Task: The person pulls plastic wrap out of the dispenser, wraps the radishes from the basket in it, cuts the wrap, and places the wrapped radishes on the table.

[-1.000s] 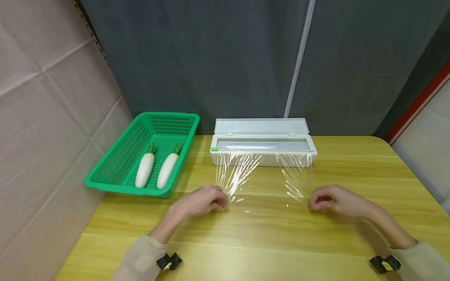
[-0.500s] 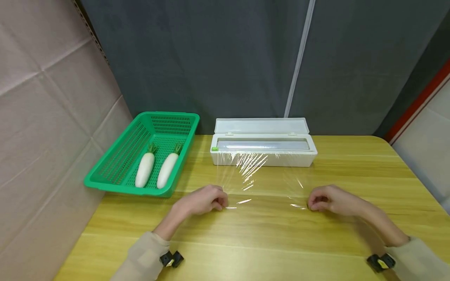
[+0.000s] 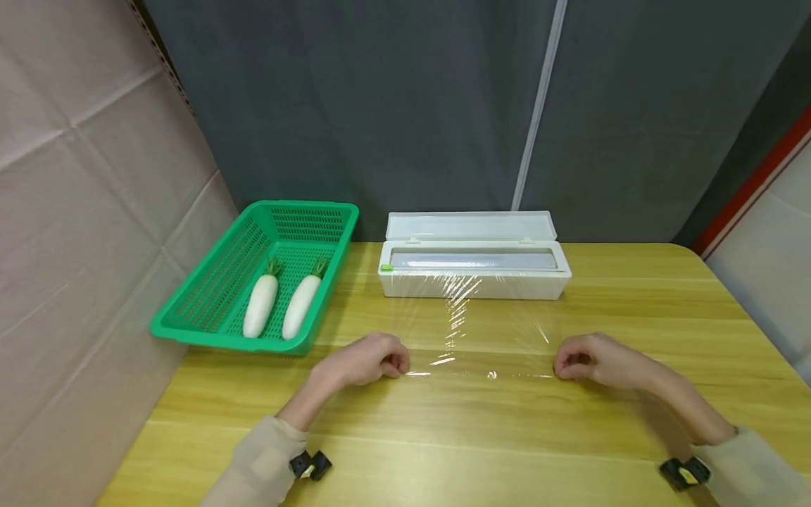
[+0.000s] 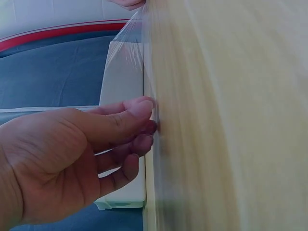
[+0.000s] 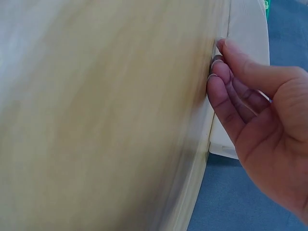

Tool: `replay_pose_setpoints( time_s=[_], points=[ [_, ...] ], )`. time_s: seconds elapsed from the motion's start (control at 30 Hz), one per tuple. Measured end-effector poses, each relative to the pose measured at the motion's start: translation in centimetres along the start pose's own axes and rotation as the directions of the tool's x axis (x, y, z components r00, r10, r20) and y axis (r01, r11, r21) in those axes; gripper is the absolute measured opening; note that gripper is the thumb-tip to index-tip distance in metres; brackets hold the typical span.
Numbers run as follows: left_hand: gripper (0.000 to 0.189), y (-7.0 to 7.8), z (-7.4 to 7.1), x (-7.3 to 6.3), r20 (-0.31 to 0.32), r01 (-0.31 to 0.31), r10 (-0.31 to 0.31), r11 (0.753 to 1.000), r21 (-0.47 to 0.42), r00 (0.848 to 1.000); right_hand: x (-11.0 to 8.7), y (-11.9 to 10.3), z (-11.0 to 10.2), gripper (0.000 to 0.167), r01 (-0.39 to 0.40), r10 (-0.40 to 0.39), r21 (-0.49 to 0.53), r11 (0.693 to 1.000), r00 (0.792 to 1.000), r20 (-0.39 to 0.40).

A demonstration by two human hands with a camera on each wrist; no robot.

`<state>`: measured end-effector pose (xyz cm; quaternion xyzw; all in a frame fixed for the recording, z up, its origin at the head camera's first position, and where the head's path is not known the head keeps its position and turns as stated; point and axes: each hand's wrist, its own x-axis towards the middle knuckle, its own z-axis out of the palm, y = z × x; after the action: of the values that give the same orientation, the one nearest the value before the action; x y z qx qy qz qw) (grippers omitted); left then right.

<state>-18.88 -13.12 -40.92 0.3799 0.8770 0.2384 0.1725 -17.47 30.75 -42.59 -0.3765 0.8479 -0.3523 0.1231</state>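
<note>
A clear sheet of cling film (image 3: pixel 456 338) stretches toward me from a white dispenser box (image 3: pixel 475 285) whose lid (image 3: pixel 472 226) stands raised at the back. My left hand (image 3: pixel 367 359) pinches the film's near left corner between thumb and fingers, low over the table. At the near right corner, my right hand (image 3: pixel 598 360) pinches the film the same way. The left wrist view shows the thumb (image 4: pixel 139 109) pressed to the fingertips with film running between the two hands. Inside the box lies the film roll (image 3: pixel 475 260); a small green slider (image 3: pixel 386 267) sits at its front left.
To the left, a green plastic basket (image 3: pixel 222 342) holds two white radishes (image 3: pixel 261 304) with short green tops. The wooden table (image 3: pixel 469 451) ends at a dark curtain (image 3: pixel 355 105) behind. A pale cloth wall (image 3: pixel 95 246) borders the left side.
The film, wrinkled and bunched a second ago, now lies flatter with its near edge straight between the hands. My right hand has shifted slightly left; the left hand has barely moved.
</note>
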Motion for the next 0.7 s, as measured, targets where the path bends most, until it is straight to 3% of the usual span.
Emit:
replay_pose_setpoints(
  time_s=[0.2, 0.4, 0.7],
  points=[
    [0.014, 0.1, 0.0, 0.0, -0.012, -0.018, 0.019, 0.999, 0.045, 1.000, 0.0, -0.1, 0.1, 0.008, -0.044, 0.044, 0.028, 0.999, 0.999, -0.009],
    [0.009, 0.2, 0.0, -0.1, -0.029, 0.005, -0.004, 0.998, 0.059, 1.000, 0.3, -0.5, 0.2, 0.009, -0.075, 0.077, 0.048, 0.996, 0.997, -0.025],
    [0.006, 0.2, 0.0, -0.2, -0.026, 0.013, -0.011, 0.998, 0.068, 1.000, 0.5, -1.1, 0.2, 0.014, -0.113, 0.110, -0.074, 0.991, 0.993, -0.049]
  ],
)
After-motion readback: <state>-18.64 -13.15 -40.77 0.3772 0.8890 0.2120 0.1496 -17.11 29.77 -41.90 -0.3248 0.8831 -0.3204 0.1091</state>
